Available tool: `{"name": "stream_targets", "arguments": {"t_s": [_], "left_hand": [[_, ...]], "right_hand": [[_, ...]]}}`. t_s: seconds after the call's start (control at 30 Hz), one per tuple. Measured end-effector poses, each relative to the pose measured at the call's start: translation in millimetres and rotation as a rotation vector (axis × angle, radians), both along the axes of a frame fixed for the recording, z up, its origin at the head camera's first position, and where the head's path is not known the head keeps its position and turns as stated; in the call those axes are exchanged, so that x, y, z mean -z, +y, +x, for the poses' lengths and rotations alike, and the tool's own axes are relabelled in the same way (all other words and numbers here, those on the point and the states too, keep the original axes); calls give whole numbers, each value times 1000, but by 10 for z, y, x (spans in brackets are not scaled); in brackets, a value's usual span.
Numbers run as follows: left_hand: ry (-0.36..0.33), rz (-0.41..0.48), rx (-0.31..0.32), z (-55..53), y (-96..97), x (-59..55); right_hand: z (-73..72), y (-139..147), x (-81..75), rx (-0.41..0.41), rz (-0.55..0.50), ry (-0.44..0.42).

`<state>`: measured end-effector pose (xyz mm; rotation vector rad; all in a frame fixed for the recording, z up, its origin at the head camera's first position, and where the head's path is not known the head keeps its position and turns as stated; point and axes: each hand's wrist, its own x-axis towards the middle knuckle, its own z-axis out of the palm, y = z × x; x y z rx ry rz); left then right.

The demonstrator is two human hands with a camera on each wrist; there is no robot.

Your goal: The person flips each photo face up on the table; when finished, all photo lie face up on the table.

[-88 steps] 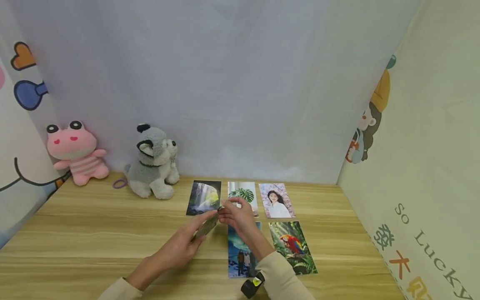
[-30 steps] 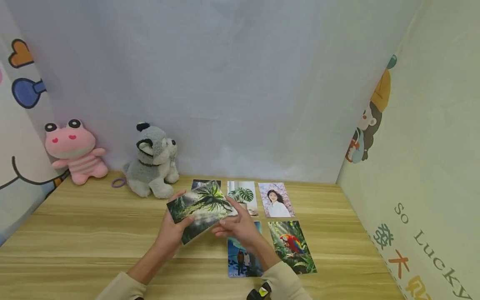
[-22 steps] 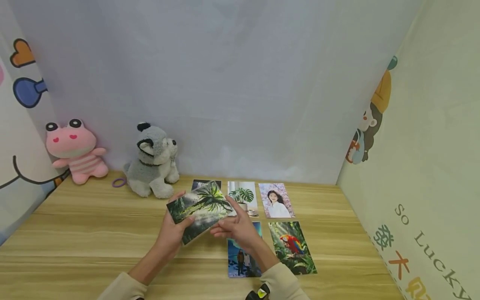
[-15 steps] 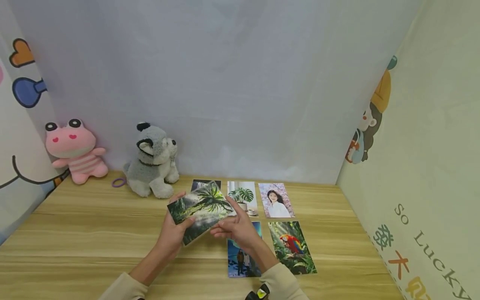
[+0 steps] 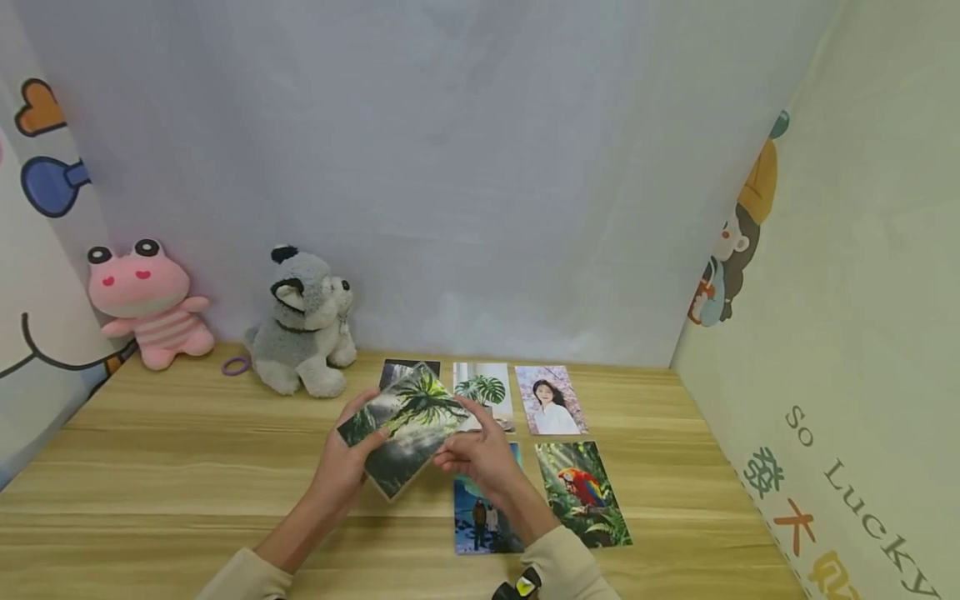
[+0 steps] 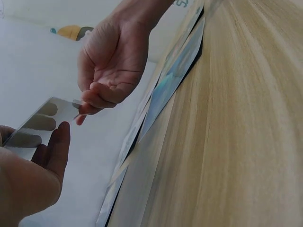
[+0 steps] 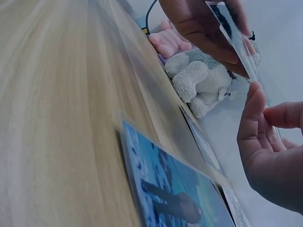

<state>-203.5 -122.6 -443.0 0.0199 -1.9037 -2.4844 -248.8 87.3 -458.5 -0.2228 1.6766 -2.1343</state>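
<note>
A glossy jungle photo card [image 5: 408, 462] is held up above the table, tilted with its picture side upward. My left hand [image 5: 343, 458] grips its left side, thumb on the face and fingers behind, as the left wrist view shows. At the card's right end, my right hand [image 5: 489, 458] pinches the edge between thumb and fingers. Whether this is one card or a thin stack, I cannot tell. Beneath lie a waterfall photo [image 5: 397, 369], mostly covered, a potted-plant photo [image 5: 482, 386] and an aurora photo [image 5: 480, 525], the last two partly hidden by the right hand.
A portrait photo [image 5: 555, 408] and a parrot photo [image 5: 588, 492] lie to the right on the wooden table [image 5: 187, 467]. At the back left sit a grey plush dog [image 5: 303, 325], a pink plush frog [image 5: 153, 304] and a purple ring [image 5: 236, 366]. Cloth walls enclose the table.
Earlier the card stood nearly edge-on between both hands; it has since turned picture side up. Over the last half second it has rotated slightly, its lower corner shifting right and nearer.
</note>
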Motion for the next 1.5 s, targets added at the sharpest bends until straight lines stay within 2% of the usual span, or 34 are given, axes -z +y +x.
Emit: {"name": "stream_targets", "arguments": {"t_s": [0.1, 0.2, 0.3, 0.43, 0.67, 0.83, 1.1, 1.33, 1.5], "left_hand": [[-11, 22, 53, 16, -59, 8], [8, 87, 112, 21, -120, 6], [17, 100, 146, 10, -176, -9], [-7, 25, 174, -41, -238, -48], [33, -272, 186, -185, -328, -126], [42, -398, 231, -246, -410, -167], [84, -497, 319, -259, -463, -150], [67, -472, 433, -225, -492, -128], [64, -466, 442, -199, -484, -100]], "right_hand": [[-10, 23, 3, 0, 11, 7], [-24, 42, 5, -6, 29, 22], [-40, 54, 6, -5, 50, 41], [-65, 65, 12, -2, 79, 76], [-96, 113, -25, -26, 125, 146], [-107, 171, -80, -48, 187, 208], [-157, 198, -59, -54, 256, 240], [-153, 182, -77, -17, 283, 243], [-152, 172, -79, 4, 290, 244]]}}
